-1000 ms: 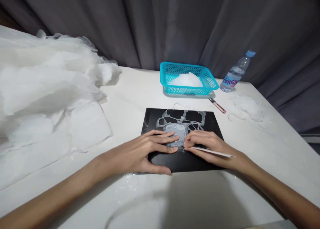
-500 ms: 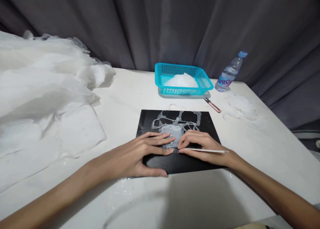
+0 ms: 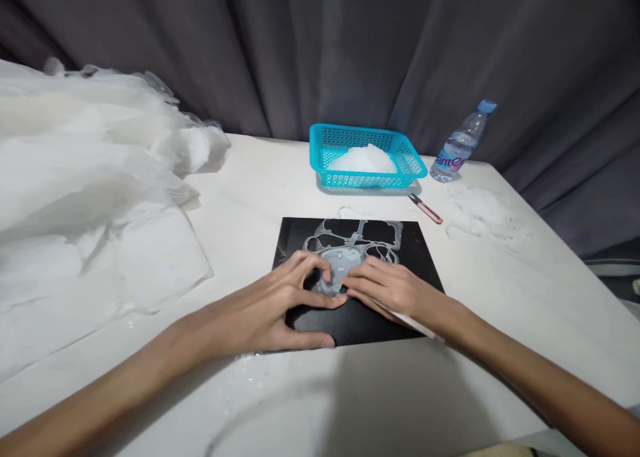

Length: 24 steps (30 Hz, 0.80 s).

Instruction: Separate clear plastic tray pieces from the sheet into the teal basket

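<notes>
A translucent grey, rounded silicone-like piece (image 3: 342, 262) with small raised details lies on a black mat (image 3: 320, 325). My left hand (image 3: 287, 297) rests at its left and near edges, fingers apart, with the thumb stretched out on the mat and some fingers curled against the piece. From the other side, my right hand (image 3: 395, 287) has its fingertips pressed together at the piece's near right edge. A thin white stick-like tool (image 3: 413, 324) lies under the right palm and points back toward the wrist; its front end is hidden. Cut-out translucent sheet scraps (image 3: 361, 230) lie behind the piece.
Behind the mat stand a blue basket (image 3: 370, 181) with white material inside and a water bottle (image 3: 453, 154). Pink-handled thread snips (image 3: 426, 209) lie near clear scraps (image 3: 485, 214). A large pile of white translucent sheets (image 3: 100, 197) covers the left side.
My left fingers have drawn back from lying flat across the piece and are now curled at its edge. My right fingertips have moved onto the piece, and the white tool has swung toward me.
</notes>
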Available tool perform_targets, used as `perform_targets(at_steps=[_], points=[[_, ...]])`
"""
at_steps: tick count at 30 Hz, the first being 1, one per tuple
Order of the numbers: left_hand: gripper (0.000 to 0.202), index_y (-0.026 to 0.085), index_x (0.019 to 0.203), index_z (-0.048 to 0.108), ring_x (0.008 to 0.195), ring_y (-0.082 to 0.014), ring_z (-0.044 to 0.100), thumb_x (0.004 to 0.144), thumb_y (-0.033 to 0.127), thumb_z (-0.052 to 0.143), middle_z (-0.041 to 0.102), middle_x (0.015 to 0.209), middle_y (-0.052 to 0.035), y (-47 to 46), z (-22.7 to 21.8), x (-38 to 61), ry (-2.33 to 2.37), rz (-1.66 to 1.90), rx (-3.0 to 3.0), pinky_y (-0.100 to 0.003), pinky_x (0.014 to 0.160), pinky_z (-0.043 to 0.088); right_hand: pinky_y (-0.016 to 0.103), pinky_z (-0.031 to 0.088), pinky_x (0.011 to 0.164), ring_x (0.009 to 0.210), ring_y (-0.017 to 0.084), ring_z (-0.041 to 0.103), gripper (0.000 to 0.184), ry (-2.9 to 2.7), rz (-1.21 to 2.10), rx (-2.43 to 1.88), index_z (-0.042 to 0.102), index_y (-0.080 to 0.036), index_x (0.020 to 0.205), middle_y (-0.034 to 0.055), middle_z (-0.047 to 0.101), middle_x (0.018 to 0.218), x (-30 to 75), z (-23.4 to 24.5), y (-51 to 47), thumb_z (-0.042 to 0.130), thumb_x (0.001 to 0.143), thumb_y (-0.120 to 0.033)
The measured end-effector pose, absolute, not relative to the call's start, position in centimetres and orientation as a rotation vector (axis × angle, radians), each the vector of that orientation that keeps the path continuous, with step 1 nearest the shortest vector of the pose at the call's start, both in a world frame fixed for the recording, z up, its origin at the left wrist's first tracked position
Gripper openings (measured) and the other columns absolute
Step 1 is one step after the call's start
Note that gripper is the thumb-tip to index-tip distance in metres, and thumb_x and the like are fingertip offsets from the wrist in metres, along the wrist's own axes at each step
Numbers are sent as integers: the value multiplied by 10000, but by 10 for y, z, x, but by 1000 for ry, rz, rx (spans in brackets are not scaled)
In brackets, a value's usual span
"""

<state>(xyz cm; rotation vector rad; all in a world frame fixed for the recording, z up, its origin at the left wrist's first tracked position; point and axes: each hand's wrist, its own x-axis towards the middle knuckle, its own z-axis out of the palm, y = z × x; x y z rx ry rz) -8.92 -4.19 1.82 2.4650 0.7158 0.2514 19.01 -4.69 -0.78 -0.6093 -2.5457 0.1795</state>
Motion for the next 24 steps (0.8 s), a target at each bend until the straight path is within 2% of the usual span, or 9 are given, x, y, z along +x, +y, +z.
perform_targets(at_steps=[3, 8, 11, 14, 17, 20, 22, 24], points=[[450, 412, 1397, 690, 1165, -270, 551, 969, 552, 695, 546, 1256, -79, -40, 21, -88, 705, 199, 2496, -417, 1059, 468, 341, 562, 917, 1034, 214, 691, 205, -2285, 580, -834, 701, -174, 1142, 100, 739, 1093, 192, -1, -33, 508, 1096, -228], [423, 412, 1358, 721, 981, -233, 536, 954, 535, 716, 571, 1097, -48, -37, 24, -87, 716, 193, 2455, -335, 905, 454, 285, 507, 658, 687, 153, 659, 242, -1684, 1066, -1208, 737, -186, 942, 26, 717, 862, 201, 0, -6, 627, 1019, -387], [361, 405, 1326, 743, 954, -217, 540, 982, 502, 691, 589, 1040, -34, -38, 26, -86, 732, 195, 2405, -321, 910, 435, 286, 516, 680, 668, 146, 651, 260, -1440, 1222, -1132, 747, -176, 910, 16, 710, 815, 203, 2, -4, 692, 964, -424], [324, 363, 1308, 753, 993, -212, 587, 1035, 470, 616, 634, 1052, -35, -43, 28, -81, 834, 247, 2224, -319, 948, 436, 289, 527, 728, 738, 155, 663, 223, -1488, 1230, -1101, 760, -180, 954, 18, 711, 818, 200, 12, -19, 674, 985, -383], [455, 247, 1276, 749, 916, -219, 645, 1049, 574, 528, 704, 969, -52, -52, 25, -69, 1004, 410, 1803, -320, 858, 485, 289, 521, 783, 845, 161, 671, 164, -1716, 1057, -1085, 754, -191, 1010, 31, 709, 905, 189, 21, -47, 620, 1030, -283], [655, 163, 1002, 793, 813, -231, 674, 1023, 711, 435, 756, 897, -99, -57, 21, -56, 953, 558, 1295, -331, 753, 523, 305, 529, 890, 977, 172, 676, 150, -1923, 854, -904, 718, -184, 1131, 62, 711, 1050, 174, 21, -76, 600, 1038, -192], [624, 150, 984, 797, 894, -249, 703, 998, 703, 510, 782, 957, -116, -60, 18, -51, 908, 615, 1039, -349, 838, 548, 329, 529, 961, 1067, 193, 665, 211, -2074, 804, -809, 679, -170, 1235, 92, 707, 1138, 167, 19, -89, 590, 1043, -176], [488, 151, 1038, 796, 963, -247, 712, 956, 614, 666, 795, 1005, -106, -61, 17, -50, 911, 624, 930, -338, 898, 541, 334, 528, 985, 1115, 201, 646, 282, -2180, 839, -765, 646, -171, 1321, 100, 700, 1187, 166, 21, -95, 588, 1046, -180]])
